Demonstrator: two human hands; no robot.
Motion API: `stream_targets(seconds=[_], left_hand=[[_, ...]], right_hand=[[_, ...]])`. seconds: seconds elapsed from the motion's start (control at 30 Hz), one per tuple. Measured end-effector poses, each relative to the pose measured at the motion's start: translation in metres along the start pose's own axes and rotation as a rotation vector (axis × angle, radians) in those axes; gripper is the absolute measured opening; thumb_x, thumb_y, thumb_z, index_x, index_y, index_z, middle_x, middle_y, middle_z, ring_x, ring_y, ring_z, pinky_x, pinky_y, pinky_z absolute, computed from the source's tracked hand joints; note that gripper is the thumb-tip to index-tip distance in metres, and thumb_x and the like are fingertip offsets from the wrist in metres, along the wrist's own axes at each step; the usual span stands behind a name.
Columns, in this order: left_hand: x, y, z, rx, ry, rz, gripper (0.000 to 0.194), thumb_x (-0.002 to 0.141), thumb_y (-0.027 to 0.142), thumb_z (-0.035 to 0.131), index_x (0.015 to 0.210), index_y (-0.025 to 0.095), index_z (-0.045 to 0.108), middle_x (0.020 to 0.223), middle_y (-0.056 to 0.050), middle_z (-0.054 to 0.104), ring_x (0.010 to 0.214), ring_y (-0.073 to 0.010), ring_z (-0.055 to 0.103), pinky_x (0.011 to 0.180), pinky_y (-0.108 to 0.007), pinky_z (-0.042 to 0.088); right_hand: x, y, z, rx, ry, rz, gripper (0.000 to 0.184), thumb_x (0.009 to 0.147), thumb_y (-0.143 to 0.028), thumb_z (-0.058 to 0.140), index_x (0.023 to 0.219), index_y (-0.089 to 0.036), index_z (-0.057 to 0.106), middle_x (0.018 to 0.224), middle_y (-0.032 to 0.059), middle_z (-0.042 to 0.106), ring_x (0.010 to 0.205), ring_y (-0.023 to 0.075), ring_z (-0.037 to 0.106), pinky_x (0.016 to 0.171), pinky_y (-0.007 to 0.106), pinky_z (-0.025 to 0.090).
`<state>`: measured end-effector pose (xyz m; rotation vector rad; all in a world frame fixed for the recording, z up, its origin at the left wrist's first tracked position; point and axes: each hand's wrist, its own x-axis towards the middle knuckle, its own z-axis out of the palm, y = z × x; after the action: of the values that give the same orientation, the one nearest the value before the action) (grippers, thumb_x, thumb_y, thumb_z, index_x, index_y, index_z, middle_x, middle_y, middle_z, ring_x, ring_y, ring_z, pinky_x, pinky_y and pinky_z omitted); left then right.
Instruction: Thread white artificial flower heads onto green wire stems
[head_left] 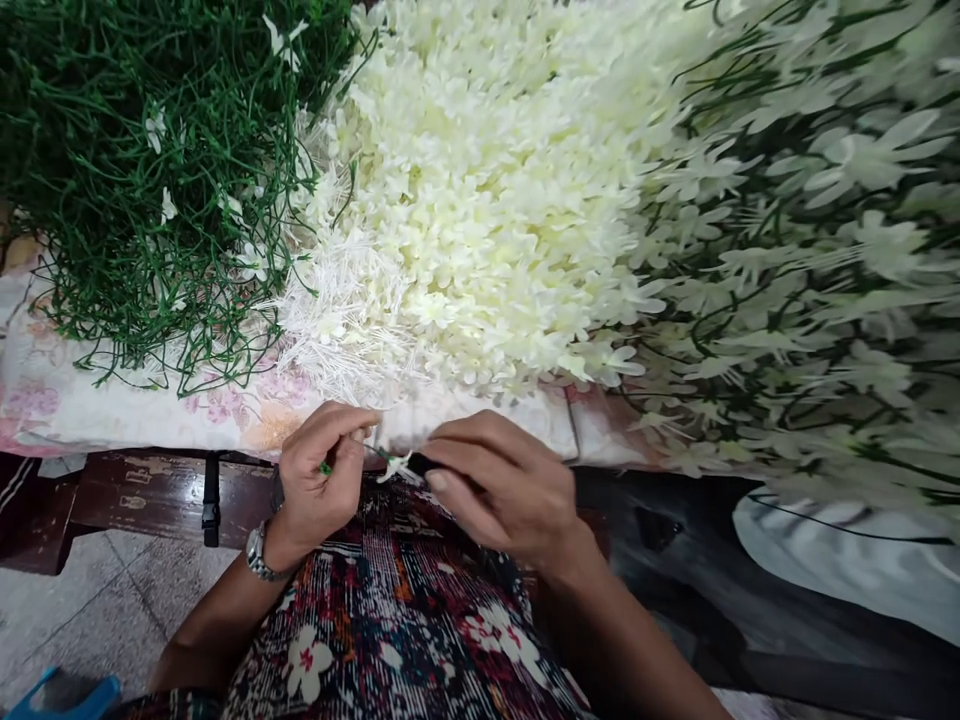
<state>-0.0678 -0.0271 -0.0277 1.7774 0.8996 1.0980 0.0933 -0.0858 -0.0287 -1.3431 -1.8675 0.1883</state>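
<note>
My left hand (324, 478) is closed in a pinch around a thin green stem (327, 467), a watch on its wrist. My right hand (501, 482) is pinched too, holding a small white artificial flower (395, 467) and a dark piece between the fingertips. The two hands meet just above my lap, at the near edge of the table. Right behind them lies a large heap of cream-white artificial flowers (487, 200).
A tangle of bare green stems (150, 170) fills the back left. Assembled stems with white flowers (817, 270) pile up on the right. A floral cloth (90, 400) covers the dark wooden table edge (157, 495). A white bag (847, 560) lies at lower right.
</note>
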Motion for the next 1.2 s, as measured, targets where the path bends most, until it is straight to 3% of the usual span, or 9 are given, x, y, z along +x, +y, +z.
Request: stream_targets(seconds=[0.2, 0.37, 0.53, 0.73, 0.9, 1.03, 1.13, 1.2], left_hand=[[0.005, 0.003, 0.000, -0.068, -0.054, -0.008, 0.022, 0.071, 0.003, 0.047, 0.082, 0.015, 0.062, 0.063, -0.001, 0.054, 0.059, -0.0103, 0.050, 0.053, -0.023, 0.039], [0.009, 0.006, 0.003, -0.053, -0.115, -0.017, 0.020, 0.072, 0.005, 0.047, 0.083, 0.015, 0.062, 0.060, 0.000, 0.051, 0.051, -0.0075, 0.044, 0.047, -0.021, 0.033], [0.013, 0.008, 0.007, -0.007, -0.123, -0.004, 0.016, 0.073, 0.009, 0.051, 0.082, 0.016, 0.062, 0.057, 0.001, 0.052, 0.050, -0.0073, 0.043, 0.047, -0.021, 0.033], [0.014, 0.009, 0.011, 0.009, -0.153, -0.039, 0.014, 0.075, 0.012, 0.052, 0.083, 0.016, 0.062, 0.063, -0.001, 0.060, 0.054, -0.0082, 0.051, 0.049, -0.021, 0.040], [0.018, 0.011, 0.016, 0.012, -0.113, -0.011, 0.016, 0.074, 0.011, 0.052, 0.086, 0.016, 0.061, 0.071, -0.002, 0.060, 0.062, -0.0090, 0.053, 0.055, -0.021, 0.043], [0.021, 0.014, 0.020, -0.060, -0.169, -0.037, 0.026, 0.075, 0.012, 0.050, 0.101, 0.017, 0.055, 0.084, -0.005, 0.057, 0.067, -0.0094, 0.053, 0.052, -0.019, 0.043], [0.019, 0.015, 0.019, -0.150, -0.233, -0.075, 0.015, 0.075, 0.012, 0.051, 0.088, 0.016, 0.058, 0.079, -0.004, 0.056, 0.065, -0.0092, 0.051, 0.054, -0.020, 0.043], [0.014, 0.014, 0.016, -0.173, -0.247, -0.095, 0.006, 0.074, 0.012, 0.052, 0.076, 0.015, 0.057, 0.069, -0.002, 0.053, 0.062, -0.0093, 0.049, 0.055, -0.021, 0.042]], right_hand=[[0.010, 0.020, -0.011, -0.527, 0.208, 0.049, 0.012, 0.070, -0.012, 0.057, 0.080, -0.017, 0.056, 0.070, 0.0035, 0.058, 0.067, 0.0128, 0.052, 0.065, 0.026, 0.043], [0.019, 0.026, -0.009, -0.809, 0.097, 0.150, 0.010, 0.076, -0.020, 0.050, 0.081, -0.015, 0.058, 0.062, 0.0026, 0.054, 0.062, 0.0130, 0.047, 0.060, 0.025, 0.037], [0.023, 0.027, -0.007, -0.867, 0.050, 0.185, 0.014, 0.077, -0.021, 0.048, 0.067, -0.018, 0.056, 0.056, 0.0013, 0.050, 0.058, 0.0130, 0.043, 0.057, 0.025, 0.034], [0.015, 0.027, -0.010, -0.550, 0.197, 0.180, 0.004, 0.073, -0.015, 0.053, 0.075, -0.017, 0.055, 0.060, 0.0008, 0.053, 0.058, 0.0106, 0.047, 0.056, 0.023, 0.038], [0.015, 0.015, -0.017, -0.129, 0.284, 0.334, 0.008, 0.071, -0.012, 0.055, 0.075, -0.019, 0.056, 0.060, -0.0019, 0.053, 0.051, 0.0076, 0.045, 0.048, 0.022, 0.036], [0.017, 0.003, -0.016, 0.303, 0.209, 0.519, 0.005, 0.072, -0.014, 0.056, 0.072, -0.019, 0.056, 0.061, -0.0033, 0.053, 0.050, 0.0054, 0.045, 0.044, 0.018, 0.035], [0.016, -0.005, -0.011, 0.550, 0.098, 0.544, 0.002, 0.073, -0.016, 0.055, 0.072, -0.018, 0.055, 0.059, -0.0044, 0.052, 0.048, 0.0042, 0.045, 0.042, 0.016, 0.036], [0.014, -0.007, -0.007, 0.556, 0.037, 0.506, 0.003, 0.074, -0.015, 0.054, 0.074, -0.017, 0.055, 0.060, -0.0039, 0.052, 0.052, 0.0051, 0.047, 0.046, 0.017, 0.039]])
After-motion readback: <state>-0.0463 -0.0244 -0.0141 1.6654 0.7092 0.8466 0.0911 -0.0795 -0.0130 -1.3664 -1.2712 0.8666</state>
